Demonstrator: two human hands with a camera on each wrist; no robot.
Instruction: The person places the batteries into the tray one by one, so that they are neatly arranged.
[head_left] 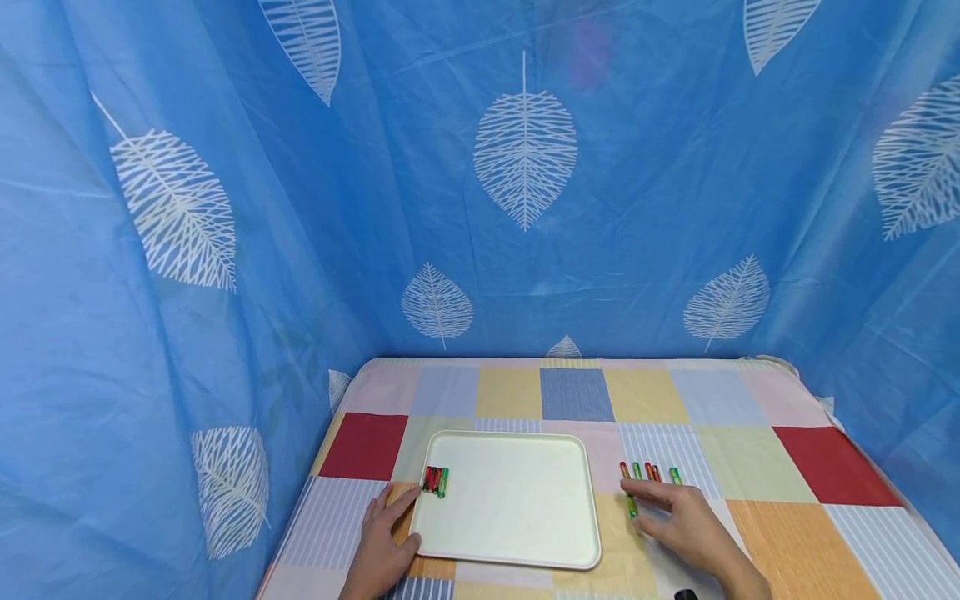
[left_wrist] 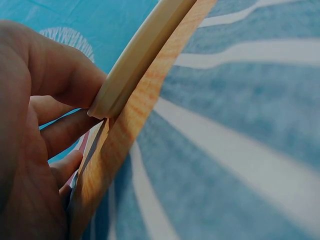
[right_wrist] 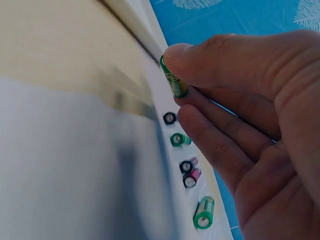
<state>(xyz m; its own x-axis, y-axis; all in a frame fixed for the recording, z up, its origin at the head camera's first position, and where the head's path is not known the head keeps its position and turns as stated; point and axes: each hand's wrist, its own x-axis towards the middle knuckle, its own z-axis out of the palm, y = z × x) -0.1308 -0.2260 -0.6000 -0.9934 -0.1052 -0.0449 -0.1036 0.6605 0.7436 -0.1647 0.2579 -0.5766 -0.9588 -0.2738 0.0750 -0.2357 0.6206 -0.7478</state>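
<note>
My right hand (head_left: 686, 521) pinches a green battery (right_wrist: 173, 80) between thumb and fingers, just above the table to the right of the tray. Beyond it in the head view, several red and green batteries (head_left: 675, 476) lie in a loose row on the cloth; the right wrist view shows their ends. A cream tray (head_left: 517, 500) lies flat on the table. Several red and green batteries (head_left: 443, 483) sit side by side against its left wall. My left hand (head_left: 382, 546) touches the tray's left edge with thumb and fingertips, its fingers loosely bent.
A patchwork cloth (head_left: 772, 533) covers the table. Blue curtains (head_left: 525, 283) with white leaf prints hang behind it and on both sides. A small black object (head_left: 685, 594) shows at the bottom edge, beside the right wrist.
</note>
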